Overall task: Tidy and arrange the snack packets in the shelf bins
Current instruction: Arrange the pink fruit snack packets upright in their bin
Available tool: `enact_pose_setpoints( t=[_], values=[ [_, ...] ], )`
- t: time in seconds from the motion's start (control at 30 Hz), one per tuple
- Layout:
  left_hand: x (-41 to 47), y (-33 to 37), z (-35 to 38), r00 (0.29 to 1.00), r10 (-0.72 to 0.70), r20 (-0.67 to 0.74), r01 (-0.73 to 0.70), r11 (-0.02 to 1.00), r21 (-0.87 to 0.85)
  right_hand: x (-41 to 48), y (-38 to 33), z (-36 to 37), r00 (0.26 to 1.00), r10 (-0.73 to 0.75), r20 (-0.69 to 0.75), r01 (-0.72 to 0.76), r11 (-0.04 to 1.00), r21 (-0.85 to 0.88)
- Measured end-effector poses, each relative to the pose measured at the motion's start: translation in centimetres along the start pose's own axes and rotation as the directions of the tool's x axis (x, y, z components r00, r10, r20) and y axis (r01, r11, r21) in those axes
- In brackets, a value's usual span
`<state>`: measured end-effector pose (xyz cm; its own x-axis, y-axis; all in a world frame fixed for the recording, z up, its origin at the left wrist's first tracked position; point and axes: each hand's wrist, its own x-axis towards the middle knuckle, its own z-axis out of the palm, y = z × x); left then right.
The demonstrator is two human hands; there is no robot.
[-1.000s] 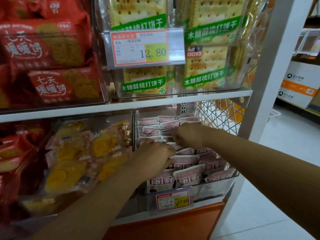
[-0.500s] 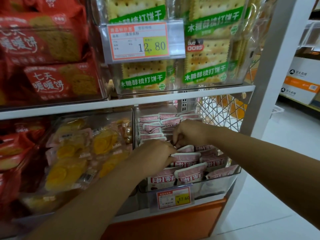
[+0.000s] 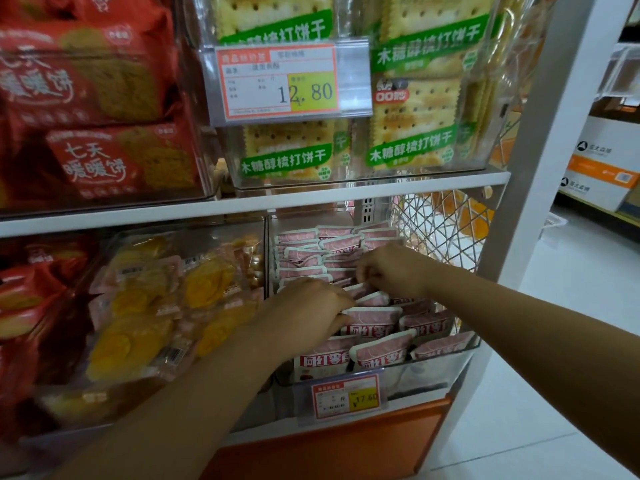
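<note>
Several small pink snack packets point(image 3: 375, 322) stand in rows inside a clear bin point(image 3: 433, 372) on the lower shelf at the right end. My left hand point(image 3: 308, 311) reaches into the bin's left side, fingers curled over the tops of the middle packets. My right hand point(image 3: 391, 268) is farther back, fingertips pinched on the top edge of a pink packet in the middle rows. Exactly which packets each hand holds is hidden by the knuckles.
A clear bin of yellow snack packs point(image 3: 145, 306) sits left of the pink one. Above are green cracker packs point(image 3: 412, 129), red biscuit packs point(image 3: 104, 154) and a price tag point(image 3: 280, 81). A white upright post point(image 3: 540, 168) and wire mesh point(image 3: 440, 233) bound the right side.
Both hands stay in the pink packet bin with small finger shifts. The camera view has tilted slightly, raising the shelf in frame.
</note>
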<state>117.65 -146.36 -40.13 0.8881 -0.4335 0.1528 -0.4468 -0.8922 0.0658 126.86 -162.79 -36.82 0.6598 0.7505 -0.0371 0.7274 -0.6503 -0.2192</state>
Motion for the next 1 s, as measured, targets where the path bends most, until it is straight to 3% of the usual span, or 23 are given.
enact_pose_setpoints(
  t=[0.23, 0.43, 0.63, 0.83, 0.9, 1.0],
  values=[
    [0.0, 0.1, -0.1, 1.000, -0.002, 0.005, 0.002, 1.000, -0.018, -0.2, 0.8, 0.8, 1.000, -0.001, -0.013, 0.003, 0.993, 0.120],
    [0.4, -0.2, 0.1, 0.999, -0.037, 0.022, 0.036, 0.999, 0.029, -0.5, 1.0, 2.0, 0.984, 0.082, -0.155, -0.040, 0.967, 0.253],
    [0.3, 0.0, 0.0, 1.000, -0.008, 0.025, 0.007, 0.999, 0.049, -1.2, 1.1, 0.5, 0.999, 0.032, 0.007, -0.032, 0.992, 0.122],
    [-0.2, 0.9, -1.0, 0.994, -0.060, 0.086, 0.054, 0.995, 0.080, -5.0, -0.1, -1.1, 0.955, 0.179, -0.238, -0.099, 0.945, 0.313],
    [-0.9, 1.4, -1.5, 0.995, -0.076, 0.061, 0.071, 0.994, 0.084, -7.3, -1.0, -1.1, 0.955, 0.136, -0.265, -0.054, 0.954, 0.294],
    [-2.1, 2.3, -2.1, 0.996, -0.092, 0.014, 0.091, 0.994, 0.056, -10.2, -1.8, 0.6, 0.992, -0.038, -0.118, 0.053, 0.992, 0.118]
  ],
)
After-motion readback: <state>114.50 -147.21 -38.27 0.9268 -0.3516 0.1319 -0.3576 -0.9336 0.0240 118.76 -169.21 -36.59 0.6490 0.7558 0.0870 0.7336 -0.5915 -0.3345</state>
